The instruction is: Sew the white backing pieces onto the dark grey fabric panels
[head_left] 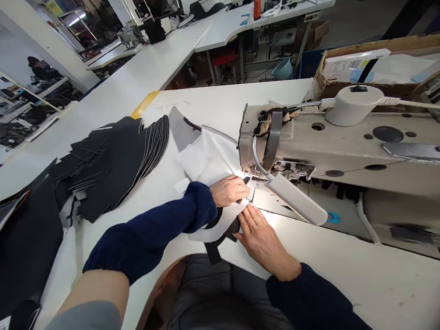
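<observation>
Left hand, fingers curled, and right hand, fingers nearly flat, press curved white-and-black fabric piece beside beige metal sewing machine; grip unclear.

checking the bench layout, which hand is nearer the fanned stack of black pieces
The left hand. It is to the right of the fanned stack, by the sewing machine; the right hand is farther right and nearer the person's body.

Machine cut off right, left fingertips seemingly hidden
</observation>
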Demonstrator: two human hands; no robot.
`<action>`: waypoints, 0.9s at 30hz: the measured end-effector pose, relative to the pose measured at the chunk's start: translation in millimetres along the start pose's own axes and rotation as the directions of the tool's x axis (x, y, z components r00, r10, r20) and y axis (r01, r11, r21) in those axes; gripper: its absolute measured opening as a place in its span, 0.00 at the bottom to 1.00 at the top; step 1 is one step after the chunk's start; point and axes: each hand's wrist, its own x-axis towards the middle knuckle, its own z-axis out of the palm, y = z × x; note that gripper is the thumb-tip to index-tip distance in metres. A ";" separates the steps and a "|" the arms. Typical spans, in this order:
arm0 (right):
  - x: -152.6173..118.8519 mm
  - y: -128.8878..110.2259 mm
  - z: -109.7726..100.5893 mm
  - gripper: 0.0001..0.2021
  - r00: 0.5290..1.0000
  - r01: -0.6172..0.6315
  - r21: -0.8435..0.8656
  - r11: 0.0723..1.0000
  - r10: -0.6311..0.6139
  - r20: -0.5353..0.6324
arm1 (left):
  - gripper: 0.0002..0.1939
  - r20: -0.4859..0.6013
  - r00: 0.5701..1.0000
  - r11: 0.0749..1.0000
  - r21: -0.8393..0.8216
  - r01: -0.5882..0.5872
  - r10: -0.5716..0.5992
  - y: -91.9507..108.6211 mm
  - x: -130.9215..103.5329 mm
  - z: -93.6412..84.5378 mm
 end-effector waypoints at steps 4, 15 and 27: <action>0.5 1.1 4.7 0.24 1.000 0.007 -0.026 1.000 -0.007 0.001 | 0.12 0.014 1.000 1.000 0.011 -0.024 0.024 -2.1 1.0 -1.9; 7.7 2.3 15.1 0.28 1.000 -0.018 0.002 1.000 0.018 0.004 | 0.16 -0.066 0.968 0.961 -0.156 0.228 -0.241 6.1 5.5 -2.2; 8.5 -15.0 13.9 0.25 0.997 0.064 0.029 0.998 -0.065 0.031 | 0.14 0.146 0.856 0.857 -0.078 0.509 -0.495 43.4 12.9 -15.9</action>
